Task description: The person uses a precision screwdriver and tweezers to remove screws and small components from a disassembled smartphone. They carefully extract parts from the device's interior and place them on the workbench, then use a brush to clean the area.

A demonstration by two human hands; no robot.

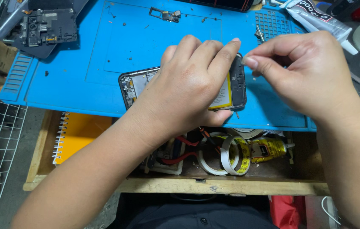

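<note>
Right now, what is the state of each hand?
Left hand: closed over the opened phone, holding it down.
Right hand: fingertips pinched; what they hold cannot be told.

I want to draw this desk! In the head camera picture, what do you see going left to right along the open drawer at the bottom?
Orange spiral notebook → red wires → rolls of white tape → yellow glue tube.
</note>
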